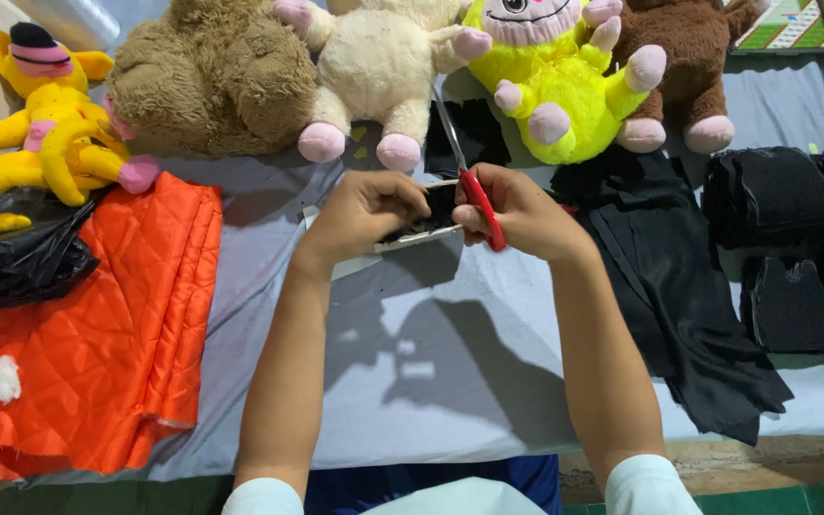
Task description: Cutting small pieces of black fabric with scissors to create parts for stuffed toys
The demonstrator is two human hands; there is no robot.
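Observation:
My left hand (366, 216) pinches a small piece of black fabric backed with a white card (428, 221) above the grey table. My right hand (519, 212) grips red-handled scissors (474, 191), whose steel blades point away from me toward the plush toys. The two hands meet at the middle of the table, with the scissors right beside the black piece. The fingers hide most of that piece.
Plush toys line the far edge: yellow monkey (45, 124), brown (212, 76), cream (383, 67), bright yellow (555, 86), dark brown (689, 57). Orange quilted fabric (116, 334) lies left beside a black bag (21, 262). Black cloth (679, 296) and stacked black pieces (774, 200) lie right. Grey tablecloth (450, 381).

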